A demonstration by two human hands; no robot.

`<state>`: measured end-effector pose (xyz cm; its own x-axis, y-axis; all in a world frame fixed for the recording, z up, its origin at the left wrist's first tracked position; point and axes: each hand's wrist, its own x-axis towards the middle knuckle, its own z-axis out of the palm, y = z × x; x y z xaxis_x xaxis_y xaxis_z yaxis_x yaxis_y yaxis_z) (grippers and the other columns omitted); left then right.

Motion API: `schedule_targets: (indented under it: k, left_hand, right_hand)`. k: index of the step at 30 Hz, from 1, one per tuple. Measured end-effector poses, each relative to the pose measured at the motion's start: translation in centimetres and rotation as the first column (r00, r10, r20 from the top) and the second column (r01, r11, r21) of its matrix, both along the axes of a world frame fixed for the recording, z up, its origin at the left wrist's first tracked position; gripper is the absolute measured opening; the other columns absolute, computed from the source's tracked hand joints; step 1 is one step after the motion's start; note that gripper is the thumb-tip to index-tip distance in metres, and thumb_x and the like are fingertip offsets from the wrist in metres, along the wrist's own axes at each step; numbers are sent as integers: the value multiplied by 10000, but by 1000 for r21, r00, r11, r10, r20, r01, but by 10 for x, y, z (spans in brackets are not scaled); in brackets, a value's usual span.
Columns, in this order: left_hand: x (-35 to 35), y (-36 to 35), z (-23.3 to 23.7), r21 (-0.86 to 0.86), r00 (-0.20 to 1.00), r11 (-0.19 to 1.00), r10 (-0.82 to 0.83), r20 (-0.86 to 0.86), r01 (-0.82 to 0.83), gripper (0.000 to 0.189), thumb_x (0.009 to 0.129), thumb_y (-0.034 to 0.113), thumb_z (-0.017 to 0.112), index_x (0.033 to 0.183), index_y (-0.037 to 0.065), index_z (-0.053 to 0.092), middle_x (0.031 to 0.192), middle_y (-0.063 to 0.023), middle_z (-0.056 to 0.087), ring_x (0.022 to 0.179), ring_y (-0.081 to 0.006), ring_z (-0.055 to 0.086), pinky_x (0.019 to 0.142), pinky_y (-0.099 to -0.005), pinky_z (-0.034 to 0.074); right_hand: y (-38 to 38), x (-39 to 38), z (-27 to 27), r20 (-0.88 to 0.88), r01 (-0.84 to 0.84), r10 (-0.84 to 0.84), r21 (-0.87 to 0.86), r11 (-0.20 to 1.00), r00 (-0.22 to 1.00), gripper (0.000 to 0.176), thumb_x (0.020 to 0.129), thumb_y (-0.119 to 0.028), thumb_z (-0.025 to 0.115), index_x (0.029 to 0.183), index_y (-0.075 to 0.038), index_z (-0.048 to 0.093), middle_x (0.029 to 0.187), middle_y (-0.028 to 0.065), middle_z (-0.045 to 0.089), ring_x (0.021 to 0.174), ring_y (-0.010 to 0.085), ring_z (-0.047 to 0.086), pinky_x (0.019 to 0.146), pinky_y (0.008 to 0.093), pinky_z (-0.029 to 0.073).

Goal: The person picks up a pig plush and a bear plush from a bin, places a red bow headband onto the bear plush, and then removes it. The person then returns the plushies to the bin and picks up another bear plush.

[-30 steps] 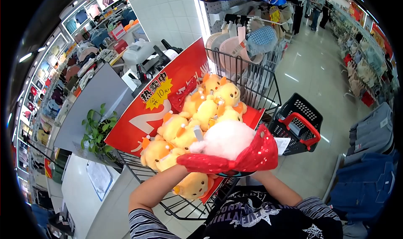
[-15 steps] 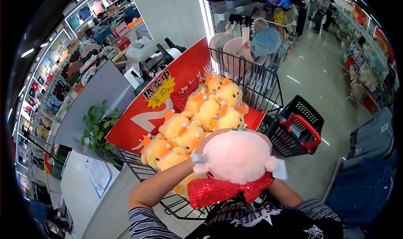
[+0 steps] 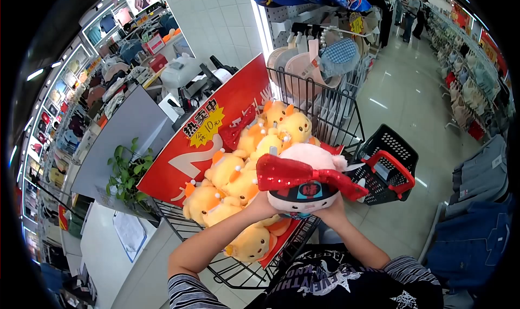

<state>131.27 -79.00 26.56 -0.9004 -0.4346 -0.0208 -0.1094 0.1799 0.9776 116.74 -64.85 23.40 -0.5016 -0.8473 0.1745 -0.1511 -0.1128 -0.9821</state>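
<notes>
Held over the right part of a black wire bin (image 3: 336, 111) is a pink plush toy (image 3: 306, 156) with a large red sequined bow. My left hand (image 3: 264, 207) grips its left side, and my right hand (image 3: 331, 210) grips the other side; the toy partly hides the fingers of both. The toy's face is toward me, below the bow. Several yellow plush toys (image 3: 225, 168) with orange parts lie piled in the bin under and beside it. Behind the pile stands a red sign (image 3: 173, 171) with a yellow price burst.
A black basket (image 3: 387, 146) with red handles is right of the bin. At left are a white counter (image 3: 103, 244), a clipboard (image 3: 130, 234) and a potted plant (image 3: 129, 171). Blue clothes (image 3: 468, 238) hang at right. Two people (image 3: 414, 16) stand far down the aisle.
The pink toy has turned so its face and bow now show on the near side, and it has moved up and away from my body. My hands have moved forward with it.
</notes>
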Motion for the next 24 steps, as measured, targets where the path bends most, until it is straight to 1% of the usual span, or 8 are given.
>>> schedule_targets:
  k: [3, 4, 7, 10, 15, 17, 21, 24]
  left_hand:
    - [-1, 1, 6, 142, 999, 989, -37, 21, 34, 682, 540, 49, 768, 1150, 74, 463, 1100, -42, 532, 988, -146, 505, 842, -303, 420]
    - [-2, 1, 7, 156, 999, 988, -24, 36, 18, 656, 540, 66, 772, 1125, 61, 475, 1085, -50, 544, 984, -149, 513, 841, -302, 420]
    - [-1, 2, 7, 193, 997, 981, -5, 72, -9, 632, 540, 80, 774, 1102, 48, 486, 1067, -57, 557, 980, -153, 522, 840, -300, 421]
    - [-1, 0, 1, 211, 992, 977, -8, 127, -20, 633, 540, 79, 773, 1104, 47, 487, 1060, -56, 561, 979, -155, 524, 841, -298, 420]
    - [-2, 2, 0, 237, 986, 971, -9, 169, -31, 613, 553, 75, 766, 1100, 47, 492, 1048, -58, 566, 980, -153, 523, 837, -297, 422]
    - [-1, 3, 1, 341, 991, 940, -13, 133, -34, 610, 556, 60, 763, 1102, 49, 493, 1050, -55, 564, 974, -149, 525, 826, -292, 428]
    - [1, 0, -5, 344, 990, 937, 5, 143, -55, 611, 558, 43, 758, 1106, 55, 487, 1046, -51, 565, 967, -147, 527, 818, -294, 434]
    - [2, -1, -1, 462, 984, 881, 21, 177, -102, 653, 540, -5, 754, 1122, 68, 466, 1053, -45, 556, 965, -151, 525, 824, -304, 436]
  right_hand:
    - [-3, -2, -1, 143, -52, 53, -10, 999, 988, 692, 528, -116, 772, 1124, -26, 432, 1092, 112, 525, 1014, 215, 513, 852, 315, 407]
    - [-3, -4, -2, 85, -73, 74, -21, 997, 994, 751, 500, -92, 799, 1130, -27, 396, 1090, 87, 512, 982, 178, 513, 832, 312, 426]
    - [-5, -5, 0, -14, -15, 15, -53, 998, 1000, 740, 516, -85, 790, 1133, -22, 387, 1095, 90, 509, 989, 185, 508, 845, 316, 417]
    - [-8, -8, -9, 47, -23, 26, -62, 998, 999, 812, 519, -155, 793, 1173, -9, 335, 1115, 125, 490, 1039, 216, 485, 876, 323, 386]
    - [-6, -8, -1, 85, -71, 75, -57, 996, 994, 861, 537, -134, 785, 1218, -21, 271, 1158, 118, 443, 1067, 207, 454, 894, 324, 371]
    - [-5, -8, 1, 107, -77, 83, -62, 995, 991, 863, 543, -128, 783, 1223, -23, 263, 1166, 114, 435, 1068, 204, 453, 895, 325, 371]
    - [-2, -10, 2, 126, -113, 122, -73, 991, 985, 866, 566, -110, 767, 1244, -25, 237, 1186, 110, 416, 1086, 199, 436, 905, 323, 362]
    - [-1, -14, 1, 116, -147, 159, -106, 983, 980, 866, 590, -91, 746, 1267, -30, 210, 1195, 115, 409, 1105, 195, 418, 916, 314, 346]
